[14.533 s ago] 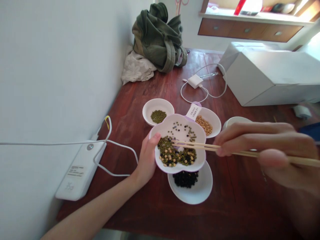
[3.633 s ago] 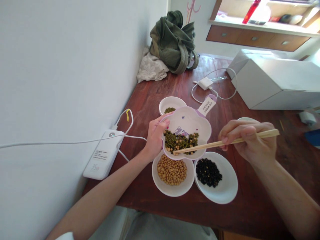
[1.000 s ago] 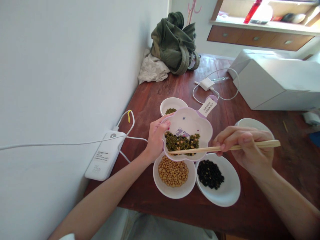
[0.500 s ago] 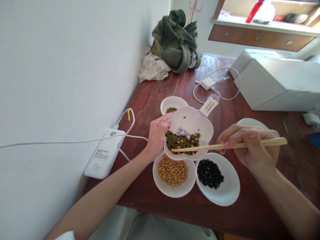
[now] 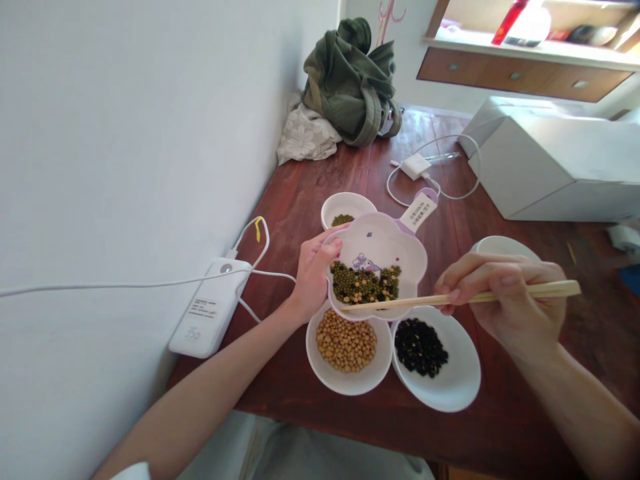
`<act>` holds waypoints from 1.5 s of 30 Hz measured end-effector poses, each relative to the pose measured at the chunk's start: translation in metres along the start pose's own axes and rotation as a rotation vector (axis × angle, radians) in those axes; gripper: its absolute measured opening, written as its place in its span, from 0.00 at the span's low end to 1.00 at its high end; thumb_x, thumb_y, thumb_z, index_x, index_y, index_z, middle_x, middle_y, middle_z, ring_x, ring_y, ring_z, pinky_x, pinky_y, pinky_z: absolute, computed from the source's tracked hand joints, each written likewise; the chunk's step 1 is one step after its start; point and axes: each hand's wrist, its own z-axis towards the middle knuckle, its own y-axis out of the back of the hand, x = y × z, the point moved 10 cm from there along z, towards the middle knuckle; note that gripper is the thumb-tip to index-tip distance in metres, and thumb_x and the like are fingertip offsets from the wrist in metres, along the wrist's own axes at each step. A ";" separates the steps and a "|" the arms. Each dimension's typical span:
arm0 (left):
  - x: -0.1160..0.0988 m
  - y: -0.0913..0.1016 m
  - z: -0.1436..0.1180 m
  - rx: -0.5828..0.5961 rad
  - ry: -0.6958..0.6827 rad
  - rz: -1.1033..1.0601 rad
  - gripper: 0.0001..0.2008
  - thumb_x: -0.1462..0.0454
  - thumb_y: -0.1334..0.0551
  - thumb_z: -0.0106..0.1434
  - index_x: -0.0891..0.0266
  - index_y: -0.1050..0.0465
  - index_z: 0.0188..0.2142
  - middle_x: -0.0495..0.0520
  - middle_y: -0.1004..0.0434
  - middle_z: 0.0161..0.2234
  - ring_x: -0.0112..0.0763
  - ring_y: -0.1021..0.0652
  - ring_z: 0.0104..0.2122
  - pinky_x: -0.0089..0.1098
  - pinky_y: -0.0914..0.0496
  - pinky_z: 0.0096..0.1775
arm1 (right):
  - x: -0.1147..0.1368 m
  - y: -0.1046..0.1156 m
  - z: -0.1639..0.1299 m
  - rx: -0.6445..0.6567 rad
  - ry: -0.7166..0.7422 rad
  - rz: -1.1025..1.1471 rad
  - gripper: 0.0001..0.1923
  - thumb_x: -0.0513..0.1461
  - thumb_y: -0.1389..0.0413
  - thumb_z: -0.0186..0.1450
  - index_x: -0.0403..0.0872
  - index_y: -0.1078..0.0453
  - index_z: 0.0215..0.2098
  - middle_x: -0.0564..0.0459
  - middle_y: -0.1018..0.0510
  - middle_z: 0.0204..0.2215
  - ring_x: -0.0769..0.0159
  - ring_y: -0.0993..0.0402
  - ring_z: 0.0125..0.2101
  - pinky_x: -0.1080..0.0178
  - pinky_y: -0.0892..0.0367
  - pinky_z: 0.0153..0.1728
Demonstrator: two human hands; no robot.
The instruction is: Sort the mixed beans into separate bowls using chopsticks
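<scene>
— Where's the flower-shaped dish?
— Centre frame, tilted; left hand grips its left rim. White, lilac-edged, mixed beans pooled low.
— The chopsticks?
— Right hand, centre right, pinches them — tips at the beans.

Wall: plain white, runs along the table's edge, on the far side of the left-hand grip.
Table: dark red-brown wood planks; its corner lies beyond the grip, against the wall.
Back wall: white, past the table's far end.
Shelf: upper right, well away from the grip; brightly lit, its contents blurred.
Drawers: brown wood with small knobs, directly under the shelf.
Box: large, white, on the table beyond the right-hand grip.
Light: daylight, strongest at the shelf; soft glare on the box top.
Floor: not visible.
</scene>
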 end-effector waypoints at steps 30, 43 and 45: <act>0.003 -0.005 0.000 0.059 0.019 -0.042 0.16 0.57 0.35 0.65 0.60 0.14 0.47 0.54 0.15 0.36 0.34 0.20 0.36 0.29 0.27 0.38 | -0.009 0.008 0.002 -0.097 -0.034 0.071 0.23 0.44 0.47 0.75 0.44 0.17 0.29 0.43 0.19 0.26 0.60 0.22 0.22 0.61 0.27 0.16; 0.003 -0.003 0.000 0.039 0.026 0.000 0.18 0.56 0.35 0.64 0.62 0.14 0.48 0.56 0.15 0.37 0.37 0.19 0.37 0.31 0.27 0.38 | -0.004 0.009 0.000 -0.091 -0.013 0.018 0.22 0.46 0.46 0.75 0.44 0.15 0.33 0.42 0.19 0.28 0.56 0.20 0.27 0.59 0.27 0.19; 0.004 -0.003 0.000 0.035 0.027 -0.014 0.17 0.56 0.35 0.64 0.62 0.14 0.47 0.55 0.15 0.35 0.35 0.20 0.35 0.30 0.28 0.36 | -0.006 0.007 0.000 -0.075 -0.012 0.025 0.22 0.47 0.47 0.75 0.44 0.15 0.34 0.42 0.18 0.29 0.56 0.19 0.28 0.59 0.27 0.20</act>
